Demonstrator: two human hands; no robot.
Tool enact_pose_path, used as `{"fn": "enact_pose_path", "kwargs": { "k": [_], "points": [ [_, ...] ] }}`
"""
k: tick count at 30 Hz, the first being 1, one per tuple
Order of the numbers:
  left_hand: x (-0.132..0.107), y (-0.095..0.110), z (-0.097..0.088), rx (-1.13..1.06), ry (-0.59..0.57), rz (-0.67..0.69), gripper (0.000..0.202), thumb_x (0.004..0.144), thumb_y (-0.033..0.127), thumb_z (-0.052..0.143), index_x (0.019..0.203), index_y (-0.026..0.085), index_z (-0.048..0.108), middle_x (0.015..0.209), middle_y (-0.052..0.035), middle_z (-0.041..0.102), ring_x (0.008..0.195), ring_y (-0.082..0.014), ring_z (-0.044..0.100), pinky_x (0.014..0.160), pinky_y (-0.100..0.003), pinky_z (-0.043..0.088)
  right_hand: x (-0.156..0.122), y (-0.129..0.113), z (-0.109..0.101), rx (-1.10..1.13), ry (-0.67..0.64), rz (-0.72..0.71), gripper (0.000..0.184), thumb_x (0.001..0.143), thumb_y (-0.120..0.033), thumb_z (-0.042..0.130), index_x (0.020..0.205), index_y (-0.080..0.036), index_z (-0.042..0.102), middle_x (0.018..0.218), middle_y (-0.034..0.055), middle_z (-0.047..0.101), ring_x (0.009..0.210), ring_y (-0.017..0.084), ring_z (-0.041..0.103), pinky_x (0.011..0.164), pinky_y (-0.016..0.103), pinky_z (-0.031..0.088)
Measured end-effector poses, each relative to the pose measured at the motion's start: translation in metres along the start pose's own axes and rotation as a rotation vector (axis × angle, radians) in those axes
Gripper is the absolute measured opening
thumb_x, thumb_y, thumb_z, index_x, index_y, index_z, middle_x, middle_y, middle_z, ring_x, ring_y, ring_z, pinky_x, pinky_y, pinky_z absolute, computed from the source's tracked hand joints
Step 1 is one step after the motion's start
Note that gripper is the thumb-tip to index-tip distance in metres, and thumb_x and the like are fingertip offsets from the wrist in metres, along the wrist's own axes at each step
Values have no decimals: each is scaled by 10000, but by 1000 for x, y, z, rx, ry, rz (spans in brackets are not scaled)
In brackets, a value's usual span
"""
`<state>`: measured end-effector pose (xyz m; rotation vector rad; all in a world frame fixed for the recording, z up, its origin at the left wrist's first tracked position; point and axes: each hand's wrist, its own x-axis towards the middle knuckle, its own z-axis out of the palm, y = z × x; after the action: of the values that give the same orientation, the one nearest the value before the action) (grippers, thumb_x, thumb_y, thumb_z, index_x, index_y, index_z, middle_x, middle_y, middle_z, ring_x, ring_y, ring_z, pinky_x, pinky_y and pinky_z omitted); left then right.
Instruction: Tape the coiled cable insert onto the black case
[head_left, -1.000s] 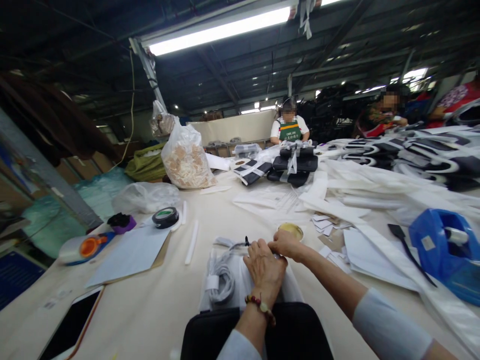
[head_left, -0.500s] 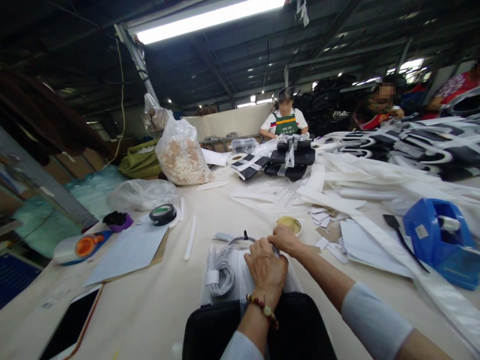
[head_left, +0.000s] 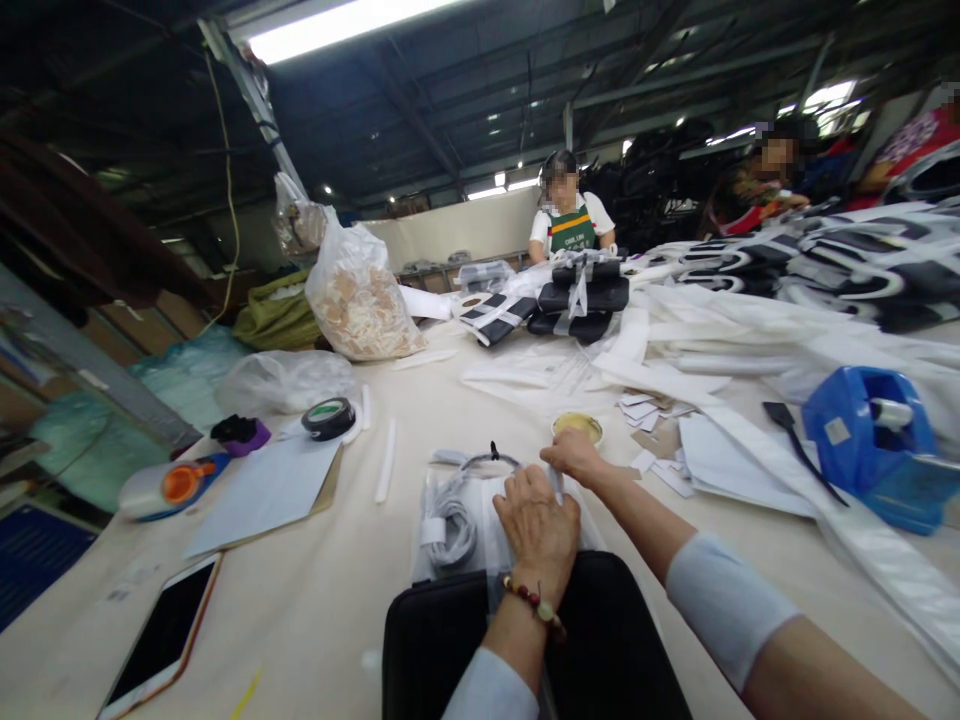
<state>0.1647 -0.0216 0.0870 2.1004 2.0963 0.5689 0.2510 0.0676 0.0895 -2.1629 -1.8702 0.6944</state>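
Note:
My left hand (head_left: pixel 537 527) rests knuckles-up on a clear plastic bag (head_left: pixel 457 540) that holds a coiled white cable (head_left: pixel 448 520), its fingers curled down on the bag's far edge. My right hand (head_left: pixel 574 457) pinches the same far edge of the bag, just beside the left hand. A black case (head_left: pixel 600 650) lies under my left wrist, close to me. A small round yellow tin (head_left: pixel 577 427) sits right behind my right hand.
Phone (head_left: pixel 161 640) at front left, clipboard with white sheets (head_left: pixel 262 490), black tape roll (head_left: pixel 328 417), blue tape dispenser (head_left: pixel 870 440) at right. White strips and paper scraps (head_left: pixel 660 415) pile beyond. A bulging plastic sack (head_left: pixel 358 300) stands at back; people work at the far end.
Both hands stay on the bag's far edge; the right hand has shifted slightly apart from the left. The view has tilted a little, showing more of the phone and case.

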Motion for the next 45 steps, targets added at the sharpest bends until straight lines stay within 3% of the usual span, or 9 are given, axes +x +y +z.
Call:
{"fn": "enact_pose_path", "kwargs": {
  "k": [10,14,18,20,23,29,34,39,45],
  "points": [
    [-3,1,-2,-15,-20,15,207,793,269,486,954,145,526,983,-117,593,988,-302,520,855,-479,382,-9,0,-1,94,54,16,286,856,-406,549,837,-125,603,842,26,625,764,140,592,712,321,492],
    [-3,-7,-23,-48,-51,87,285,840,381,486,975,143,568,1018,-132,596,1007,-315,519,857,-485,406,-32,8,-15,193,57,-10,405,872,-494,448,790,-130,605,725,42,627,675,145,588,658,297,465],
    [-7,-44,-61,-110,16,211,331,872,301,473,1181,183,492,1202,-73,538,1142,-214,438,995,-370,351,-78,36,-19,289,102,-79,389,846,-503,400,866,-171,601,853,62,651,741,170,595,668,273,439],
    [-10,-72,-76,-108,141,245,334,847,257,512,1164,151,504,1189,-89,543,1134,-218,444,1021,-381,336,-99,50,-10,362,84,-137,359,778,-526,467,850,-202,605,853,35,650,747,175,583,675,268,432],
    [-18,-112,-85,-78,151,211,295,788,227,552,1069,138,557,1119,-110,585,1091,-254,494,981,-430,391,-116,60,11,517,37,-172,386,679,-571,543,795,-206,593,722,15,614,674,177,550,607,268,417],
    [-34,-157,-84,-354,-11,80,370,771,353,448,1032,136,595,1133,-133,598,1083,-261,537,983,-445,404,-113,57,27,600,83,-126,416,652,-623,551,678,-209,578,624,0,593,606,167,553,546,249,438],
    [-50,-179,-76,-705,-122,-210,623,722,541,503,1157,96,525,1168,-170,579,1040,-286,574,898,-418,469,-129,95,39,565,169,-44,525,665,-653,531,981,-254,662,1002,47,689,895,247,649,682,266,542],
    [-60,-181,-50,-961,-171,-288,731,703,627,535,1202,94,490,1278,-165,519,1202,-274,467,1037,-382,352,-149,110,67,595,202,-56,529,746,-550,524,1193,-271,566,1227,31,600,1160,263,527,929,330,473],
    [-56,-175,-50,-964,-160,-261,661,709,587,561,1149,94,543,1182,-152,588,1100,-276,530,997,-386,365,-140,116,75,618,180,-64,547,726,-574,524,1165,-251,575,1198,43,616,1102,272,567,868,330,513]
  ]
}}
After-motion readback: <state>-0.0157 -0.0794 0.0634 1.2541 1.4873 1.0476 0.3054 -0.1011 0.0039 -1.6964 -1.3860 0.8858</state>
